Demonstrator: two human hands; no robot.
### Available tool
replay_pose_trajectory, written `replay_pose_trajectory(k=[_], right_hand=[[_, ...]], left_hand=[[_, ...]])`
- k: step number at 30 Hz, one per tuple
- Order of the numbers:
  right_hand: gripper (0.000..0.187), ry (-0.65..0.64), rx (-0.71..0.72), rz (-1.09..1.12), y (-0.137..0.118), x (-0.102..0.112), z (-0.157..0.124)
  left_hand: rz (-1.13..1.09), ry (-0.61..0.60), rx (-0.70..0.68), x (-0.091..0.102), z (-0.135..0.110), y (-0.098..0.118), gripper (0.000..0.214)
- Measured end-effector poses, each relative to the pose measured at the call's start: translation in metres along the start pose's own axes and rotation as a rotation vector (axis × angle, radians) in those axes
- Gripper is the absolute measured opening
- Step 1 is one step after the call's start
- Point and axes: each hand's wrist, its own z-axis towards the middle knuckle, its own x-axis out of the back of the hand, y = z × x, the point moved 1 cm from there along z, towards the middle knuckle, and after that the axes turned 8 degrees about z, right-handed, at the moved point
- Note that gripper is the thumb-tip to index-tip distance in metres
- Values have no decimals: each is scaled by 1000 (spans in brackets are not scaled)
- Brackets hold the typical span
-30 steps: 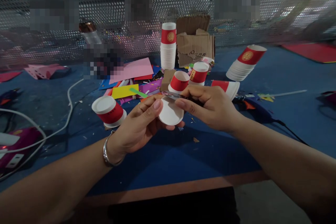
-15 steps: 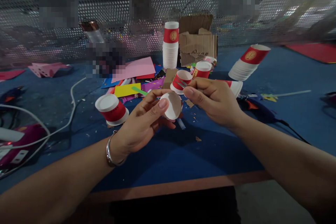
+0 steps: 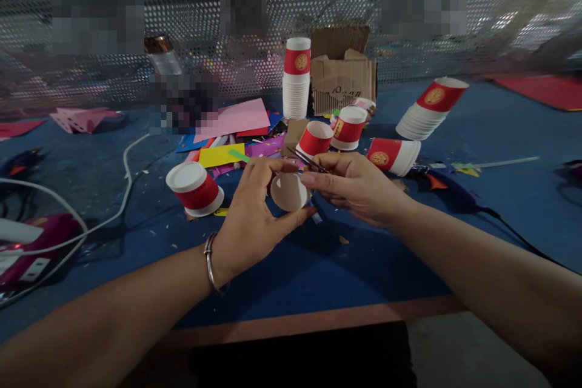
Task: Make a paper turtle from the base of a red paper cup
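Observation:
My left hand [image 3: 254,227] curls around a small white paper cup [image 3: 290,192], thumb below and fingers above, its open mouth turned towards me. Pinched in my right hand [image 3: 350,185] is a slim metal tool with two pointed prongs [image 3: 305,157]. The prongs point left, just above the cup's upper right rim; whether they touch it I cannot tell. Behind my hands stands a red and white paper cup [image 3: 314,138], with another red cup [image 3: 349,127] to its right. A red cup lies on its side [image 3: 386,156] beyond my right hand.
Lidded red cup [image 3: 193,190] at left; stacked cups [image 3: 296,82] before torn cardboard [image 3: 343,82]. A tilted cup stack [image 3: 431,108] and a blue glue gun [image 3: 450,187] are at right. Coloured paper [image 3: 231,118], a white cable [image 3: 130,179] and a purple power strip [image 3: 40,248] lie at left.
My left hand has shifted its grip, its thumb moving from the cup's face to below it. My right hand has come lower and left, bringing the metal tool to the rim.

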Motion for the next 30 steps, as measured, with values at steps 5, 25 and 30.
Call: replay_pose_trajectory(k=[5,25,30], right_hand=[[54,16,-64,63,-1,1,1],[41,203,200,-310,5,19,9],[37,212,258,-361,2,20,8]], left_hand=[[-197,-73,178,-3,1,-6,64],[549,-459,-102,25,12,-8,23],[615,-260,-131,53,25,-3,23]])
